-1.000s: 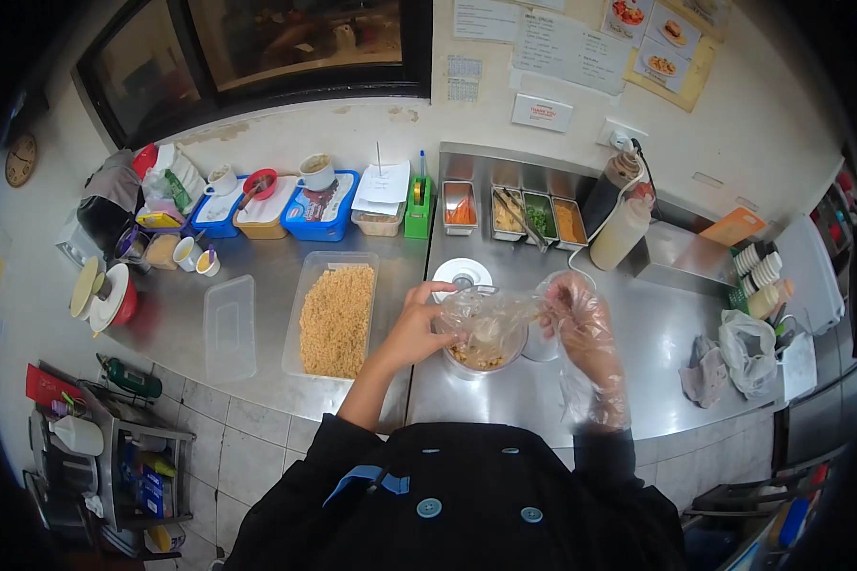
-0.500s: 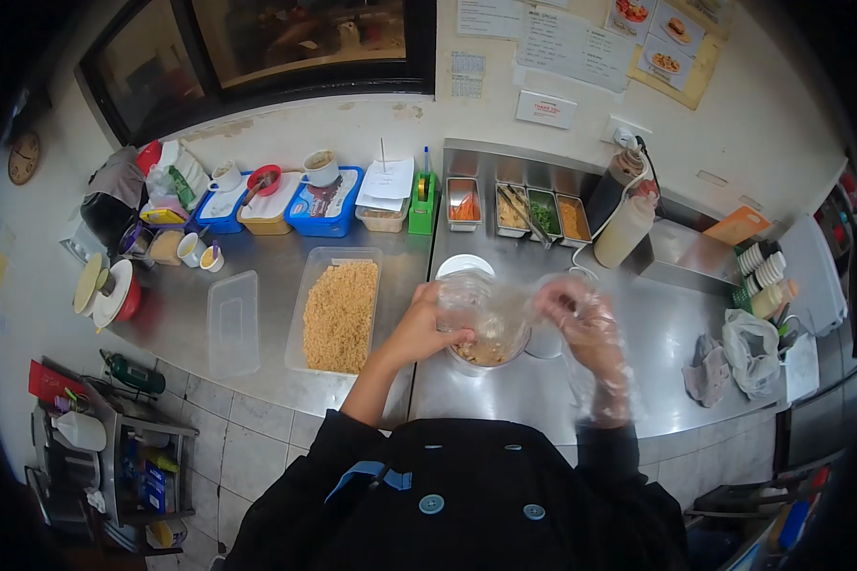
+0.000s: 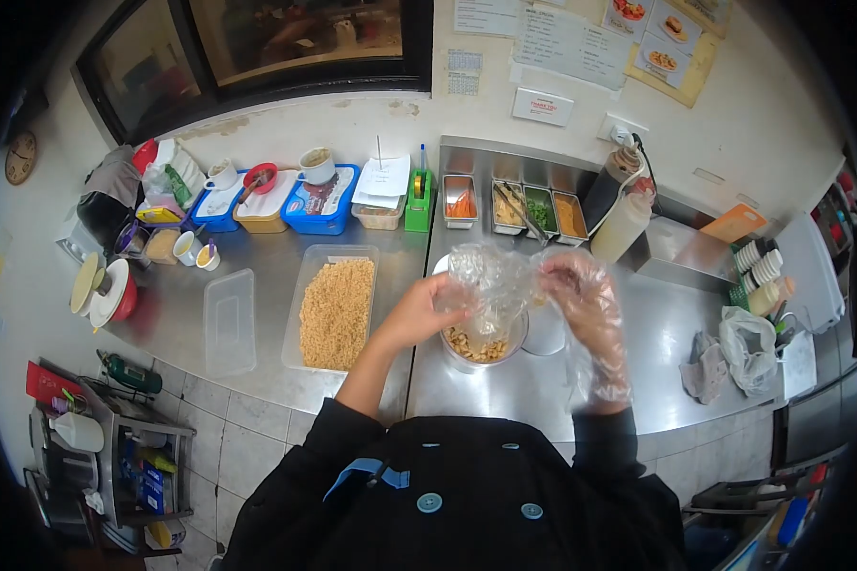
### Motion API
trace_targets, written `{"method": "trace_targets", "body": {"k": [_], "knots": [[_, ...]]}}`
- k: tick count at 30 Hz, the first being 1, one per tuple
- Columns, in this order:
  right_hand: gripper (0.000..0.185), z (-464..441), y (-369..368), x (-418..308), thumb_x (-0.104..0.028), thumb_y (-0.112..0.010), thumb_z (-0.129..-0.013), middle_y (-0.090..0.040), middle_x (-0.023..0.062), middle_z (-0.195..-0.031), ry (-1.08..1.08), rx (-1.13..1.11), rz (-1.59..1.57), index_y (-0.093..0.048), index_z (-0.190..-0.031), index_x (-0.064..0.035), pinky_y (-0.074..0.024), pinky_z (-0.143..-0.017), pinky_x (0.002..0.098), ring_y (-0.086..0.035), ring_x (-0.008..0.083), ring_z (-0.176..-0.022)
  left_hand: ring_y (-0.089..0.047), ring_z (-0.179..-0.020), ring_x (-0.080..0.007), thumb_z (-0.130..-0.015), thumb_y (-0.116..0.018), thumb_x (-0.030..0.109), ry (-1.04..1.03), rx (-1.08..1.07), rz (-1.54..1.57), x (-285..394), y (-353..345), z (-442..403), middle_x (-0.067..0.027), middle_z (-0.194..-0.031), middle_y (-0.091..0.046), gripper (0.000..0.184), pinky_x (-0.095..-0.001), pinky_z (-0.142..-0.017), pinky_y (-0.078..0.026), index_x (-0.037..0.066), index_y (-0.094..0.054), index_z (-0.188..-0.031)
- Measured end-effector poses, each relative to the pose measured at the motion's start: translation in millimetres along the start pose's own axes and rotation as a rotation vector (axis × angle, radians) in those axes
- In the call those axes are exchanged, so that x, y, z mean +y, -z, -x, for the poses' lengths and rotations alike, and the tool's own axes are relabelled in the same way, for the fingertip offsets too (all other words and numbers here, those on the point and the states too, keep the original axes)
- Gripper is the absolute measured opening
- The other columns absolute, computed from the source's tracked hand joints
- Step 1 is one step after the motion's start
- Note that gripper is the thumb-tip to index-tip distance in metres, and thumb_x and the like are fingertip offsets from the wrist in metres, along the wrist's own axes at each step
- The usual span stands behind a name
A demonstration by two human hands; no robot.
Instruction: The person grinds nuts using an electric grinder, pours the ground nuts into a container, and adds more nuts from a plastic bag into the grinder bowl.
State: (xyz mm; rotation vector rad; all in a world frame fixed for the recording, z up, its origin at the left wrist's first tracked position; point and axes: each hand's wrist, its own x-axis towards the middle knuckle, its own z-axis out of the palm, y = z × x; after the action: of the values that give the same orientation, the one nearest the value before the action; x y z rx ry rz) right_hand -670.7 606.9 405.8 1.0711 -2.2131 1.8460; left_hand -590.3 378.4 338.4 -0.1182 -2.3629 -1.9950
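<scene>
Crumpled clear plastic (image 3: pixel 486 276) is stretched between my hands, above a round clear tub (image 3: pixel 505 360) of small light-brown pieces. Whether it is a bag or a glove I cannot tell. My bare left hand (image 3: pixel 421 314) pinches its left side between thumb and fingers. My right hand (image 3: pixel 583 303), inside a loose clear plastic glove, has curled fingers closed on its right side. Partly hidden behind the plastic is a white round lid or dish (image 3: pixel 441 268). A pale disc (image 3: pixel 545 335) lies right of the tub.
Left on the steel counter stand a tray of golden crumbs (image 3: pixel 335 314) and a clear lid (image 3: pixel 229 322). Small metal pans (image 3: pixel 460 202), squeeze bottles (image 3: pixel 625 226) and blue-sided tubs (image 3: pixel 321 224) line the back. Plastic bags (image 3: pixel 747 352) lie at right.
Both hands and the plastic have risen slightly from the tub, so more of its contents shows. The plastic is bunched higher between the hands.
</scene>
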Motion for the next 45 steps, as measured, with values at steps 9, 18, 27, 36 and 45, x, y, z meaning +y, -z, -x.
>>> {"method": "trace_targets", "body": {"k": [9,18,27,36,45], "knots": [[0.009,-57.9,-7.4,1.9,-0.001,-0.064,-0.08,-0.061,0.0017,-0.078,-0.022,-0.172,0.251,-0.063,-0.089,-0.002,-0.0471,-0.066,0.0255,-0.056,0.0096,-0.072,-0.06,-0.077,-0.0111,-0.072,-0.077,0.009,-0.06,0.143,-0.226,-13.8,14.4,-43.7,-0.0058,-0.089,-0.067,0.035,-0.0278,-0.072,-0.05,0.003,-0.066,-0.104],[0.008,-59.9,-0.4,-10.9,-0.004,-0.063,-0.083,-0.061,0.0051,-0.076,0.079,-0.227,0.403,-0.063,-0.091,-0.002,-0.0469,-0.063,0.0267,-0.057,0.0104,-0.07,-0.062,-0.076,-0.0141,-0.064,-0.082,0.019,0.068,0.029,-0.459,-24.1,11.1,-39.8,-0.0072,-0.086,-0.068,0.046,-0.0287,-0.072,-0.05,0.007,-0.068,-0.107],[0.011,-56.6,-12.5,3.8,-0.005,-0.065,-0.08,-0.061,0.0075,-0.077,-0.037,-0.204,0.245,-0.059,-0.088,-0.0011,-0.0461,-0.066,0.029,-0.057,0.0151,-0.07,-0.064,-0.091,-0.0177,-0.07,-0.079,0.011,-0.06,0.093,-0.064,-13.5,2.0,-51.7,-0.0036,-0.091,-0.067,0.035,-0.03,-0.082,-0.049,0.005,-0.062,-0.1],[0.012,-63.7,-6.2,7.2,-0.002,-0.064,-0.081,-0.061,0.0039,-0.083,-0.033,-0.194,0.378,-0.062,-0.093,-0.0018,-0.0476,-0.066,0.0266,-0.057,0.0113,-0.073,-0.062,-0.089,-0.0143,-0.072,-0.077,0.006,-0.112,-0.016,0.056,9.4,2.8,-50.9,-0.0077,-0.097,-0.066,0.048,-0.0293,-0.082,-0.049,0.002,-0.054,-0.113],[0.043,-47.9,-1.8,-1.7,-0.006,-0.073,-0.074,-0.056,0.006,-0.113,-0.055,-0.21,-0.004,-0.058,-0.115,-0.0068,-0.0498,-0.083,0.0333,-0.056,0.0171,-0.099,-0.061,-0.086,-0.0129,-0.078,-0.075,0.017,0.088,-0.002,0.203,14.4,11.1,-60.1,-0.0066,-0.103,-0.065,0.041,-0.0285,-0.08,-0.05,-0.002,-0.06,-0.11]]}}
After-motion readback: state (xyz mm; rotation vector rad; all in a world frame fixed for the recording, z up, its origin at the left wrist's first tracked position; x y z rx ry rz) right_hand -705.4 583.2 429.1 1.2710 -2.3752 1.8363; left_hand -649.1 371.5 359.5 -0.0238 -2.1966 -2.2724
